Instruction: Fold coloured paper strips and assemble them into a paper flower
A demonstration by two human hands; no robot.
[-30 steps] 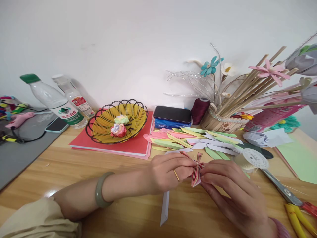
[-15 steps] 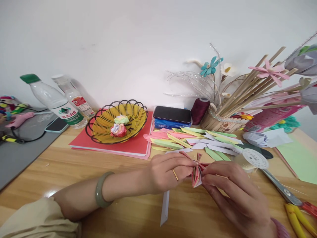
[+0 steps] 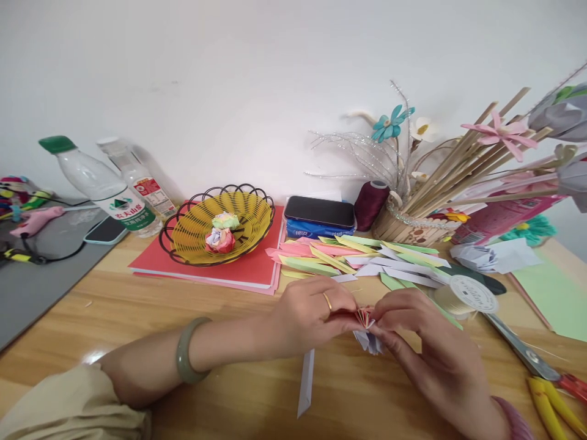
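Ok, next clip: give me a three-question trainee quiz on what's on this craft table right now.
1. True or false: both the left hand and the right hand pinch the pleated paper piece.
2. What lies in the yellow basket? A) scissors B) small paper flowers C) a phone
3. What does the left wrist wear?

Key: 1 true; 2 B; 3 a green bangle.
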